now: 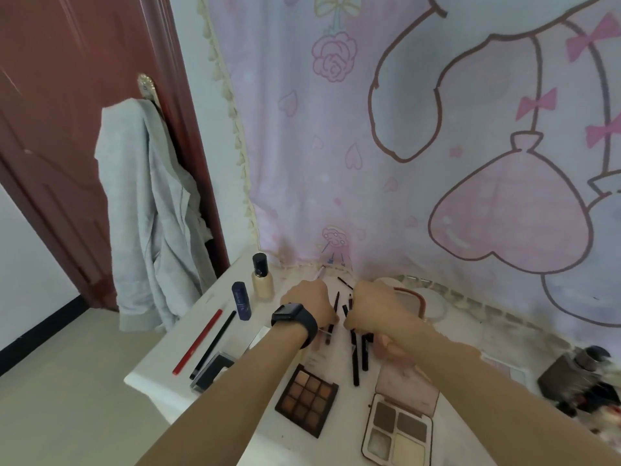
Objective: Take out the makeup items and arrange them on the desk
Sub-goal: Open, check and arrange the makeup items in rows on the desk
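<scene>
Our left hand (pixel 307 304), with a dark watch (pixel 295 318) on its wrist, is curled round a pale pen (pixel 320 272) whose tip pokes out past the knuckles; we judge it is being carried to its place in the row. Our right hand (pixel 376 307) is bent down over the loose black pencils (pixel 358 351), which lie heaped rather than sorted; seen from the back, we cannot tell whether its fingers grip one. The two hands are close together but apart.

The finished side is on the left: a foundation bottle (pixel 262 280) and a dark blue tube (pixel 241 301) stand upright together; a red pencil (pixel 198 341) and a black pencil (pixel 213 344) lie parallel; a nine-pan palette (pixel 307 401) and a four-pan palette (pixel 398 432) lie open nearer us, likely so their colours show.

The desk (pixel 151 371) is white; behind it hangs a pink cartoon cloth (pixel 437 129); to the left a grey garment (pixel 151 213) hangs on a brown door (pixel 50 95).
</scene>
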The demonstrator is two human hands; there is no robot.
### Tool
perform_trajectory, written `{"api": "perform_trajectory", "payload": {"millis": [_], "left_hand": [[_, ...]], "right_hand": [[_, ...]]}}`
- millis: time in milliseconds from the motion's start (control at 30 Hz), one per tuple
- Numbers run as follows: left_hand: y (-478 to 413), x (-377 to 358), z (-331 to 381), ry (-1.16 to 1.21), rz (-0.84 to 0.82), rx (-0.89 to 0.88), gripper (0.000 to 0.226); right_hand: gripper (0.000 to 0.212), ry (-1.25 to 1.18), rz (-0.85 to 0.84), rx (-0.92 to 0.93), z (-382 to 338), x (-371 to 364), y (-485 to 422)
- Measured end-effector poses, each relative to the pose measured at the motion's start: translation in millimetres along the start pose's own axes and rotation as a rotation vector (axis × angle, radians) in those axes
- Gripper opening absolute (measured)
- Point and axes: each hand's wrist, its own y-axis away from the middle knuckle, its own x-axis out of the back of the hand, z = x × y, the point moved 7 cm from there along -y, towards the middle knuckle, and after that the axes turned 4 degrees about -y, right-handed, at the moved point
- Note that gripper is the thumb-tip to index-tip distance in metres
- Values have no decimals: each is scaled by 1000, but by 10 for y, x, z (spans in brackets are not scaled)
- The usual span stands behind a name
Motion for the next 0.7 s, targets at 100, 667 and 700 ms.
{"api": "perform_trajectory", "payload": {"millis": [100,667,700], "left_hand": [[-2,-8,-9,1,-5,-13,41],[130,171,25,31,5,-59,37],[138,205,13,33,22,-61,43]], "right_hand": [[31,16,-6,2,-2,-92,-76],[20,56,-2,6,76,-130,-30],[25,56,-4,2,74,-127,-15]]}}
